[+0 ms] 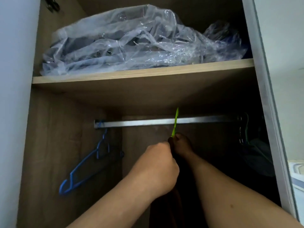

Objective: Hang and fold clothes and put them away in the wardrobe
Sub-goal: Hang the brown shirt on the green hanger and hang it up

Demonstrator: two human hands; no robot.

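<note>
Nearest to us, both forearms reached up into the wardrobe, and we had our left hand point(158, 167) curled tight around a dark garment point(166, 211) that hung straight down between the arms. Just beyond it, our right hand point(181, 145) pinched the neck of the green hanger point(175, 124) from the other side, fingers closed on it, so the two hands met at the same spot. And there was the relation that mattered: the hook rose straight up from the grip, its long axis near vertical, crossing in front of the metal rail point(164, 121) with its tip above the bar. Whether the hook already bore on the rail, we could not tell. The right hand was the nearer one to that rail.

Off to the left a blue hanger point(85, 165) dangled, empty. Far right, darker clothes point(258, 155) hung in shadow. Above, the wooden shelf point(143, 71) carried a clear plastic bag point(131, 40) of bedding or clothing.
</note>
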